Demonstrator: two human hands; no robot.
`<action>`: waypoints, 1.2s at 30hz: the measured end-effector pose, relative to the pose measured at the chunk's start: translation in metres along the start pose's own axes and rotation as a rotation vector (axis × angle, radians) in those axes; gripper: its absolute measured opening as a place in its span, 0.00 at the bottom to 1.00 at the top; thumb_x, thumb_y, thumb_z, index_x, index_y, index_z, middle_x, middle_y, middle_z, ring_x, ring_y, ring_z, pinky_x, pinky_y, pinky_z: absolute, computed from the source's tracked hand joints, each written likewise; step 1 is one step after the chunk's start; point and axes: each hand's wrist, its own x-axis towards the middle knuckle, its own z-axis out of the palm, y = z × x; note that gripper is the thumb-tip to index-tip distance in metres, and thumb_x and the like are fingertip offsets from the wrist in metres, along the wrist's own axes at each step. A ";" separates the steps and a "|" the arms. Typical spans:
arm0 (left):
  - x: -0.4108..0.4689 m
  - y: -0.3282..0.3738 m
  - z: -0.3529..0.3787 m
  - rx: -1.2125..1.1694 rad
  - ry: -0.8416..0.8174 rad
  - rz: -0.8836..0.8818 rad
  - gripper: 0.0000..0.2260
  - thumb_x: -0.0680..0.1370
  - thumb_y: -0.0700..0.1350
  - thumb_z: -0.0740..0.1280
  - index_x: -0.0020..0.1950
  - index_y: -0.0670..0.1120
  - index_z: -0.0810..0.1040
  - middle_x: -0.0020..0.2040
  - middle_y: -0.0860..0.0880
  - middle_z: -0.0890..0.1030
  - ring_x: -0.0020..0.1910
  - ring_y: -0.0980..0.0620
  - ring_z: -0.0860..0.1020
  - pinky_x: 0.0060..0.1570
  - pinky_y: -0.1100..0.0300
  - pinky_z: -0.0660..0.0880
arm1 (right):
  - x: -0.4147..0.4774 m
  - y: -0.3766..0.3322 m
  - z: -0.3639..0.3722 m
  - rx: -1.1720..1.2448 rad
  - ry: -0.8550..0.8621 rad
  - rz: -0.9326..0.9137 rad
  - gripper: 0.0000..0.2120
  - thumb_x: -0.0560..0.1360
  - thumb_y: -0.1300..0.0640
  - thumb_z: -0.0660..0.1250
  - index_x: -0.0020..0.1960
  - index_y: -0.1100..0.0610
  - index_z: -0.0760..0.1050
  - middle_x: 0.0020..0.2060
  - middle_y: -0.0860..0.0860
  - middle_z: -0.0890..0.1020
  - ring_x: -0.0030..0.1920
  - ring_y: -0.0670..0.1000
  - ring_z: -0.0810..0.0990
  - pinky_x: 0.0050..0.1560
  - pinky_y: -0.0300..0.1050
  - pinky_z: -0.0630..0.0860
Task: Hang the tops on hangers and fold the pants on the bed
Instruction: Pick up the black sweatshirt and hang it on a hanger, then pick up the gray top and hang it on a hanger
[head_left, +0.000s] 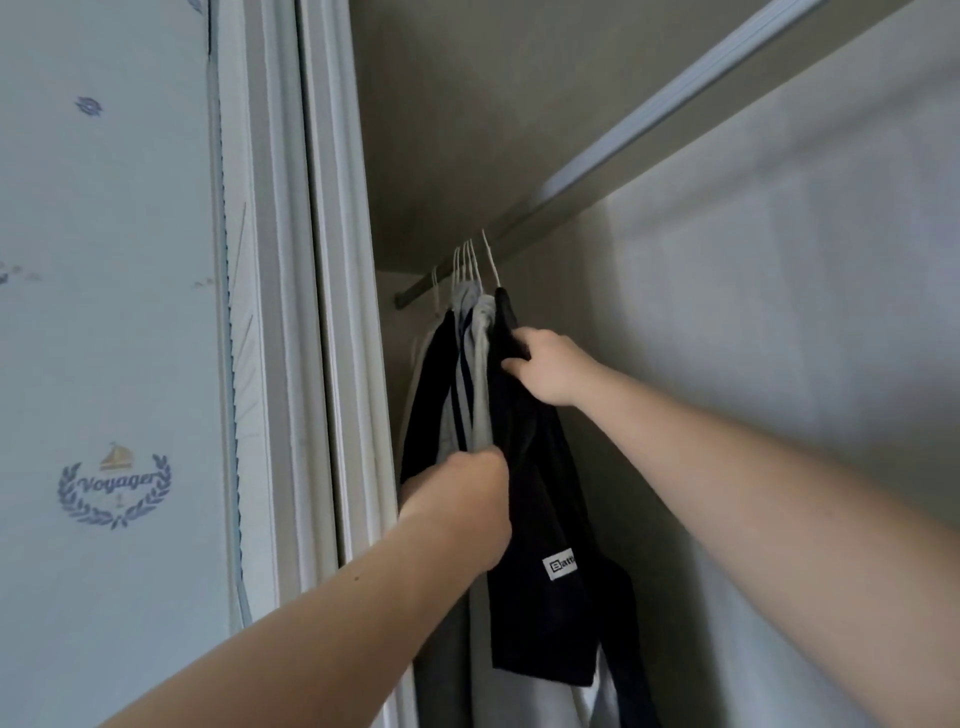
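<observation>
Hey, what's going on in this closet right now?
A person is reaching into the closet with both bare hands. The right hand grips the black top near its shoulder; that top hangs on a white hanger on the rail. The left hand, lower down, grips the grey top beside it. Other tops hang bunched at the rail's left end.

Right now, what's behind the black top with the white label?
A grey top and other tops on white hangers. The left hand grips the grey top; the right hand grips the black top, which covers much of them lower down.
</observation>
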 end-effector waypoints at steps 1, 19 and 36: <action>-0.005 0.002 -0.001 0.016 0.046 0.031 0.10 0.81 0.38 0.62 0.62 0.45 0.71 0.49 0.48 0.77 0.47 0.48 0.79 0.46 0.54 0.77 | -0.009 0.000 -0.003 0.012 0.005 -0.019 0.28 0.82 0.50 0.64 0.79 0.53 0.62 0.74 0.57 0.71 0.72 0.58 0.71 0.71 0.51 0.70; -0.202 -0.125 -0.069 0.344 0.503 0.086 0.28 0.82 0.64 0.49 0.78 0.52 0.63 0.82 0.47 0.58 0.81 0.40 0.51 0.76 0.38 0.52 | -0.168 -0.141 -0.018 -0.267 0.317 -0.478 0.30 0.81 0.36 0.41 0.81 0.41 0.43 0.82 0.45 0.44 0.81 0.50 0.39 0.77 0.61 0.38; -0.686 -0.322 -0.158 0.472 0.234 -0.629 0.34 0.78 0.69 0.38 0.81 0.58 0.39 0.83 0.53 0.39 0.80 0.47 0.32 0.77 0.43 0.37 | -0.430 -0.517 0.176 0.193 -0.090 -0.951 0.33 0.80 0.34 0.42 0.82 0.46 0.49 0.82 0.47 0.49 0.81 0.55 0.44 0.76 0.63 0.39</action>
